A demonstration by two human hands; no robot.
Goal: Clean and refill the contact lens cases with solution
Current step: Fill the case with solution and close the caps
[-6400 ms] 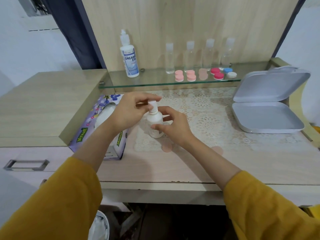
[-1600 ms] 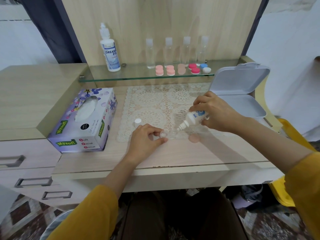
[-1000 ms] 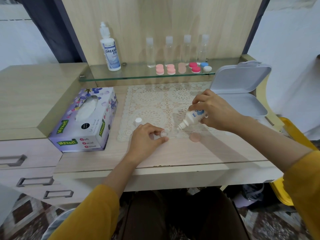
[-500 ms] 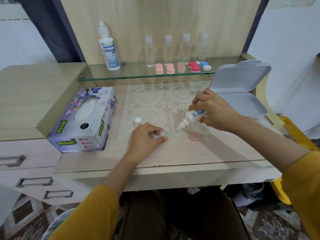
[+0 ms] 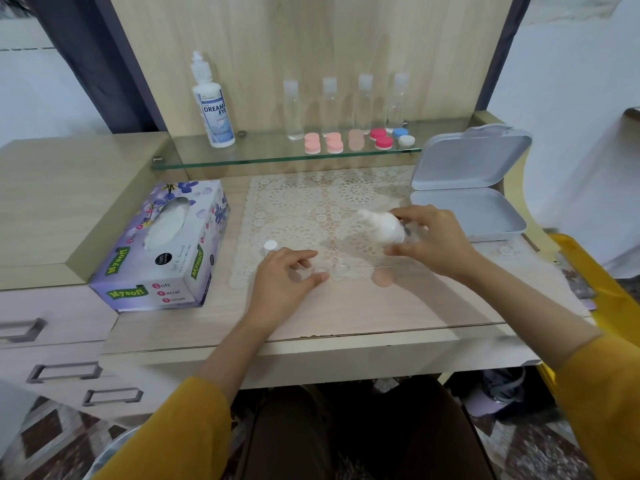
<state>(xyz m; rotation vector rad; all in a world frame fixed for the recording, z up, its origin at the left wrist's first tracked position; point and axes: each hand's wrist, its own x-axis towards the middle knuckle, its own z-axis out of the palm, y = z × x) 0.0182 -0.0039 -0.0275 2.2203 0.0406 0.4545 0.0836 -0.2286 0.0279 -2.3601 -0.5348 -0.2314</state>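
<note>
Steadying: left hand (image 5: 287, 275) is pinching clear lens case (image 5: 322, 271) at lace mat's (image 5: 304, 202) near edge.
Dispensing: right hand (image 5: 434, 240) is gripping small bottle (image 5: 381, 228) above the mat.
Technique: centring nozzle over each well, squeezing gently.

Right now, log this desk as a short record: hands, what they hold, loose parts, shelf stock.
left hand: pinches clear case at the mat edge
right hand: grips small bottle, nozzle pointing left, blurred
cap: off, on mat beside left hand
shelf: big bottle, four clear bottles, coloured cases
grey box: open, right of mat
</note>
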